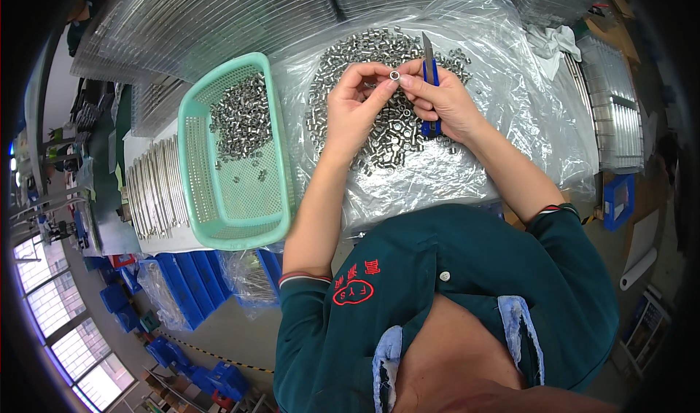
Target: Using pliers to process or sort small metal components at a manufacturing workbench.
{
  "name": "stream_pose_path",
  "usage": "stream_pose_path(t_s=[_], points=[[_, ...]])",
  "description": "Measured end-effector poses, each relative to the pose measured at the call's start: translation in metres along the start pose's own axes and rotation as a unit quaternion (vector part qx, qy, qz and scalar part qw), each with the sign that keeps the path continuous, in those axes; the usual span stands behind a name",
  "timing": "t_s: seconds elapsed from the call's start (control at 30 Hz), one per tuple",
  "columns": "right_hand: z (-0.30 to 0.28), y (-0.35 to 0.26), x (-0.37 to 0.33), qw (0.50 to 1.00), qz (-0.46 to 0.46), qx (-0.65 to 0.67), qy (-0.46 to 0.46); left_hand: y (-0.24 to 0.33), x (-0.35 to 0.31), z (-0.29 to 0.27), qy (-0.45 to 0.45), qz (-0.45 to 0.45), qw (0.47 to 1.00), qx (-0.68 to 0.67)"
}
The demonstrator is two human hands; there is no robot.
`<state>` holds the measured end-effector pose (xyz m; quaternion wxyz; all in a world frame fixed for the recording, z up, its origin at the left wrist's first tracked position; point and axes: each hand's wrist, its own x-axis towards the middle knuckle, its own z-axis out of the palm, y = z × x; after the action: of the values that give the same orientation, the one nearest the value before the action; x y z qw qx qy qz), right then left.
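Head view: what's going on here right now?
The person's left hand and right hand hold a small metal ring between them, over a pile of metal pieces on clear plastic sheeting. The right hand also holds a blue knife, blade out. To the left, a green basket holds more small metal pieces.
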<state>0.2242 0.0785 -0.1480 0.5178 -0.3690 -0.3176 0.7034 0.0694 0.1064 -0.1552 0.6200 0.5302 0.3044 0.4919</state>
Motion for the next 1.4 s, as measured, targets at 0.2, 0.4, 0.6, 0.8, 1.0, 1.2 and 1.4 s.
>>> stream_pose_path(t_s=[0.2, 0.4, 0.6, 0.8, 1.0, 1.2, 1.4], points=[[0.002, -0.003, 0.0, 1.0, 0.028, 0.0, 0.013, -0.002, 0.001, -0.001, -0.001, 0.019, 1.0, 0.021], [0.002, -0.003, -0.001, 1.0, 0.027, 0.004, 0.004, -0.002, 0.002, -0.001, -0.001, 0.03, 0.999, 0.023], [0.002, -0.003, -0.001, 1.0, 0.024, 0.002, -0.001, -0.003, 0.002, -0.002, -0.003, 0.045, 0.998, 0.033], [0.002, -0.002, -0.001, 1.0, 0.025, 0.018, -0.002, -0.003, 0.002, -0.003, -0.02, 0.07, 0.994, 0.084], [0.001, -0.003, -0.001, 0.997, 0.059, 0.044, -0.028, -0.003, 0.002, -0.002, -0.04, 0.031, 0.999, 0.007], [0.002, -0.012, -0.004, 1.0, -0.023, -0.01, -0.009, 0.008, 0.003, -0.003, 0.008, -0.047, 0.997, -0.054], [-0.009, -0.008, 0.001, 0.899, -0.262, -0.341, 0.083, 0.005, 0.006, -0.008, 0.047, -0.034, 0.991, -0.122]])
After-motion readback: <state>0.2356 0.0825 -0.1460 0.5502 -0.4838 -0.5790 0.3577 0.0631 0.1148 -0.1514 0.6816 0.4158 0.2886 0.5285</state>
